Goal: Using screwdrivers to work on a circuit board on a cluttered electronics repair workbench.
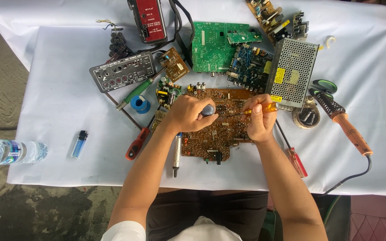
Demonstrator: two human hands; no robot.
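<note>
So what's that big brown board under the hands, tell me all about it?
The brown circuit board lies flat on the white cloth, near the table's front edge. It looks like thin, stiff brown board, crowded with tiny parts and pale markings. The left hand rests on its left side gripping a grey-tipped tool. The right hand holds a yellow-handled tool over its right side.

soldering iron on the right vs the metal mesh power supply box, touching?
Apart. The head view shows the orange-handled soldering iron lying right of the mesh power supply box, with bare white cloth plainly between them.
</note>
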